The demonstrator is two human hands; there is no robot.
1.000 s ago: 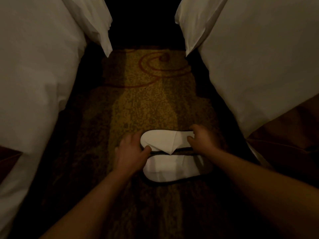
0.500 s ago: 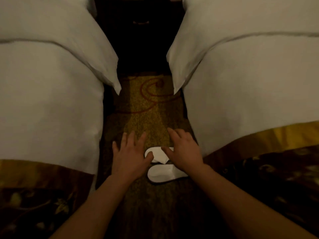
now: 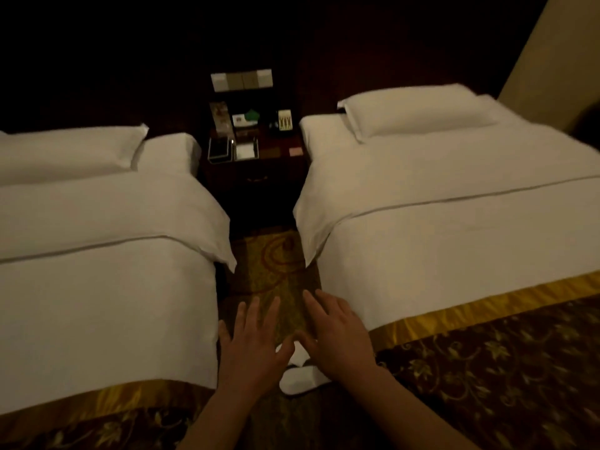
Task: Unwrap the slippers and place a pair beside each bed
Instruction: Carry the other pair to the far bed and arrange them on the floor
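A pair of white slippers [image 3: 298,378] lies on the patterned carpet in the aisle between two beds, mostly covered from view by my hands. My left hand [image 3: 253,349] hovers above them with fingers spread and holds nothing. My right hand [image 3: 337,339] is also spread flat, over the slippers' right side, empty. The left bed [image 3: 97,254] and right bed [image 3: 454,222] have white covers and dark gold-edged runners at the foot.
A dark nightstand [image 3: 256,164] with small items and a notepad stands at the aisle's far end, below a wall switch panel [image 3: 242,80]. Pillows [image 3: 412,108] lie at each bed's head. The carpet strip [image 3: 276,271] between the beds is narrow.
My hands let go of the slippers and lifted with fingers spread. The view rose and pulled back, so both beds and the nightstand came into sight.
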